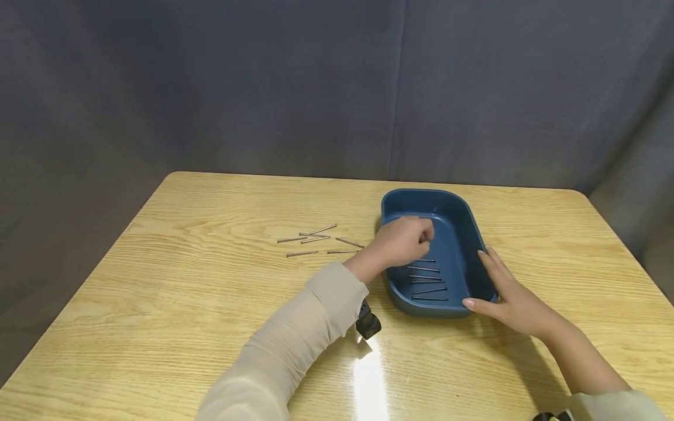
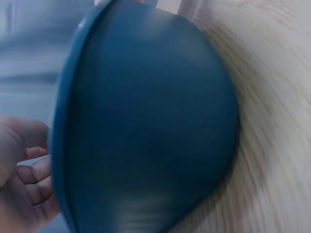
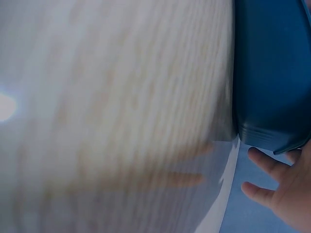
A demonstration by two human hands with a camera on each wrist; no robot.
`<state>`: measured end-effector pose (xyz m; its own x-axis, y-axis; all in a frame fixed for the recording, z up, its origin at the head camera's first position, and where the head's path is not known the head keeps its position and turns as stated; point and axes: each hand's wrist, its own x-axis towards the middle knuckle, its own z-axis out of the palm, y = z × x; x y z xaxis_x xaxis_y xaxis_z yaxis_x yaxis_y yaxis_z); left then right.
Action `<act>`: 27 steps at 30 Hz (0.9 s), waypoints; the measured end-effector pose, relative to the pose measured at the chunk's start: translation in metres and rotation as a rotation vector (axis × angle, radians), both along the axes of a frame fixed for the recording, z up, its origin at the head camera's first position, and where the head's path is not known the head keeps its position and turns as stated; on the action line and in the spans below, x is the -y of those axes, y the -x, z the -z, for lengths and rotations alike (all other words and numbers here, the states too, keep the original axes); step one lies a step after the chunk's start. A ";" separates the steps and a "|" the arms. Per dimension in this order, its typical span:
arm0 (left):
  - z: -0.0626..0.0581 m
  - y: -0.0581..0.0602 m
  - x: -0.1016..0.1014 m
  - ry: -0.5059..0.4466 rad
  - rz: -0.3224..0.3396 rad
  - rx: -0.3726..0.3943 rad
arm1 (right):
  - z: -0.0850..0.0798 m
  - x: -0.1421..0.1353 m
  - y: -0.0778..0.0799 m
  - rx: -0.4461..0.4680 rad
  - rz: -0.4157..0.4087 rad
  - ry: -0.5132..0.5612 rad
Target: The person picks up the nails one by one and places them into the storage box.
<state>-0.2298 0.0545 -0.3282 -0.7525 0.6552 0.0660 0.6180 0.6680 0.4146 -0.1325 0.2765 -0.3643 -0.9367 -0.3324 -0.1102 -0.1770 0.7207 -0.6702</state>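
Note:
A deep blue tray [image 1: 455, 234] with rounded corners stands on the table in the head view. Several nails [image 1: 427, 280] lie roughly in a row on its floor, near the close end. My left hand [image 1: 405, 238] reaches over the tray's left rim with its fingers bent. The tray wall [image 2: 150, 116] covers its fingertips in the left wrist view, so anything between them is hidden. At the tray's near right corner, my right hand [image 1: 513, 298] touches the rim with thumb and extended fingers. Its spread fingers also appear beside the tray in the right wrist view.
More loose nails [image 1: 315, 238] lie scattered on the wooden table [image 1: 210, 292], left of the tray. A grey curtain [image 1: 316, 88] hangs behind the table. Black wrist gear [image 1: 368, 324] sits beneath the left sleeve.

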 end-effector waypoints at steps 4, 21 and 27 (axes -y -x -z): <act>-0.003 -0.003 0.009 -0.002 -0.005 -0.005 | 0.000 -0.001 0.000 -0.004 0.005 -0.007; -0.013 -0.005 0.061 -0.040 -0.107 0.027 | 0.000 0.000 -0.002 -0.002 0.010 -0.002; -0.007 -0.002 0.077 -0.045 -0.129 -0.014 | -0.001 0.000 -0.002 0.000 0.011 -0.009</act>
